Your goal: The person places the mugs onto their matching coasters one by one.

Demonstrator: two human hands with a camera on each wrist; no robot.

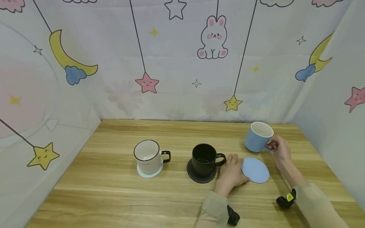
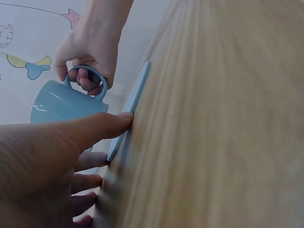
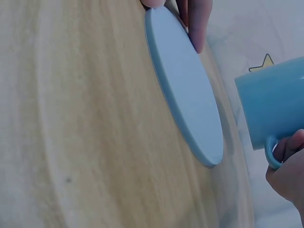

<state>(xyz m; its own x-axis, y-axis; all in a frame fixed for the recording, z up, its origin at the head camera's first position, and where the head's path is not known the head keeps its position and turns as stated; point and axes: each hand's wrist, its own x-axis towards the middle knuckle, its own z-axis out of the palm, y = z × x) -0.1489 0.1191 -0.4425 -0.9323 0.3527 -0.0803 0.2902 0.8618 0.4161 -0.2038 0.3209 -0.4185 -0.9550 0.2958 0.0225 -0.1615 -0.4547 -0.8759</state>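
My right hand (image 1: 278, 149) grips the handle of a light blue mug (image 1: 258, 137), fingers hooked through the loop (image 2: 90, 81); the mug (image 3: 273, 110) hangs tilted just above the table. A round light blue coaster (image 1: 255, 170) lies flat on the wood below and left of it. My left hand (image 1: 231, 173) rests flat on the table, fingers straight, its thumb (image 2: 107, 124) touching the coaster's (image 2: 130, 104) left edge. In the right wrist view the coaster (image 3: 185, 90) shows edge-on, with left fingertips (image 3: 199, 23) at its far rim.
A black mug (image 1: 204, 159) stands on a black coaster (image 1: 201, 175) just left of my left hand. Farther left a white mug (image 1: 148, 155) sits on a pale coaster (image 1: 149, 172). Fabric backdrop walls (image 1: 182, 63) enclose the wooden table (image 1: 114, 190) on three sides.
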